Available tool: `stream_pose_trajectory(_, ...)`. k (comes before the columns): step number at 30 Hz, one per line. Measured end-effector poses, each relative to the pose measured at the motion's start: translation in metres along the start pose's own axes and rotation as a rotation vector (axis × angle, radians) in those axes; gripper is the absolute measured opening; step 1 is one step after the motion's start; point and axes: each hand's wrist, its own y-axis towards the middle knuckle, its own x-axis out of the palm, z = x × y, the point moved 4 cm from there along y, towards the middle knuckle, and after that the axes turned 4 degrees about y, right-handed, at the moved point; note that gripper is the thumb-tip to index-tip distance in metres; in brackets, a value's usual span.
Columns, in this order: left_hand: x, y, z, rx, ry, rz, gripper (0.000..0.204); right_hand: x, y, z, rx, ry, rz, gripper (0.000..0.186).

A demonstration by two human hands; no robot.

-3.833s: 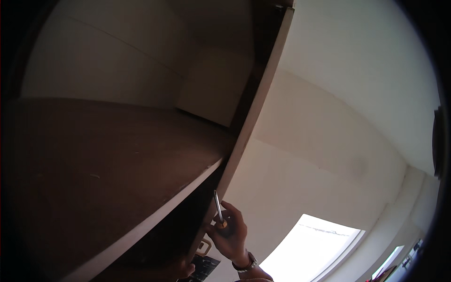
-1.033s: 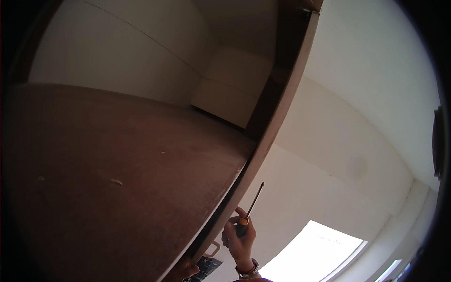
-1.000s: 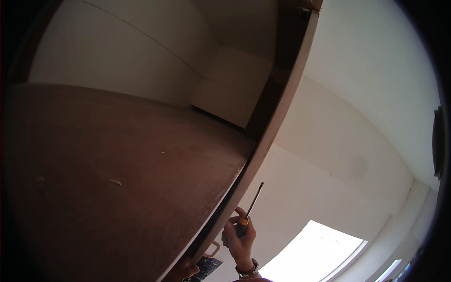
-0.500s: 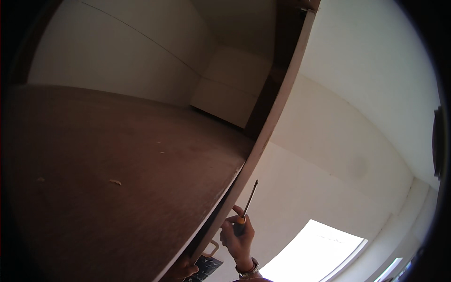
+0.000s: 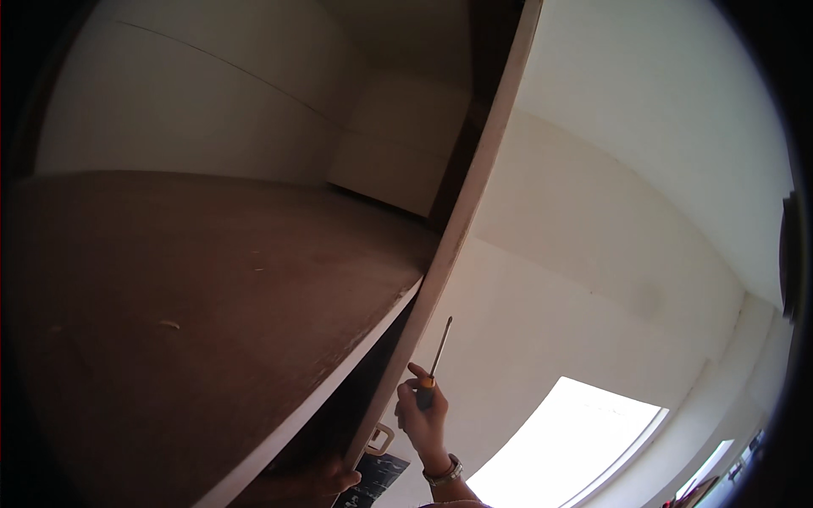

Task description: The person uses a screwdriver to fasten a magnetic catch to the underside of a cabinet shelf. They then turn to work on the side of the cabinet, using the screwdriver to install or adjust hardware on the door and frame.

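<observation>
My right hand (image 5: pixel 426 425), with a watch (image 5: pixel 445 471) on its wrist, is closed around the yellow-and-black handle of a screwdriver (image 5: pixel 439 347). The metal shaft points up, with its tip free in the air. My index finger reaches toward the outer face of a wooden cabinet door (image 5: pixel 449 241); I cannot tell if it touches. Lower down, my left hand (image 5: pixel 337 478) grips the door's edge, thumb on the outer side. Its other fingers are in shadow behind the door. A pale loop-shaped handle (image 5: pixel 381 438) sits on the door beside it.
A brown cabinet shelf (image 5: pixel 220 279) with small debris bits (image 5: pixel 170 324) fills the left, its pale front edge (image 5: pixel 339 372) slanting beside the door. A dark patterned panel (image 5: pixel 377 478) lies below the handle. A bright window (image 5: pixel 576 444) stands in the pale wall (image 5: pixel 584 212).
The gap between the shelf's front edge and the door has widened. Door, right hand and screwdriver appear a little further left; more of my left forearm shows. The view has also shifted.
</observation>
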Motion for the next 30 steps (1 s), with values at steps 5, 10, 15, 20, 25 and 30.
stream_pose_trajectory(5, 0.025, 0.041, -0.031, -0.039, 0.1, -0.121, 0.042, -0.045, 0.012, 0.061, 0.246, -0.005, 0.111, 0.043)
stream_pose_trajectory(10, 0.035, 0.074, -0.063, 0.091, -0.136, -0.008, 0.057, -0.071, 0.014, 0.124, 0.262, -0.043, 0.062, 0.043)
stream_pose_trajectory(15, 0.035, 0.072, -0.061, 0.174, -0.15, -0.016, 0.055, -0.075, 0.009, 0.149, 0.365, 0.001, 0.05, 0.041)
stream_pose_trajectory(20, 0.032, 0.083, -0.067, 0.059, -0.03, -0.107, 0.044, -0.076, 0.01, 0.148, 0.366, 0.028, 0.05, 0.034)
stream_pose_trajectory(25, 0.033, 0.082, -0.052, 0.089, 0.012, -0.043, 0.053, -0.08, 0.008, 0.148, 0.383, 0.054, 0.065, 0.03)
stream_pose_trajectory(30, 0.033, 0.086, -0.031, 0.102, 0.114, -0.134, 0.06, -0.083, 0.006, 0.147, 0.393, 0.095, 0.037, 0.047)
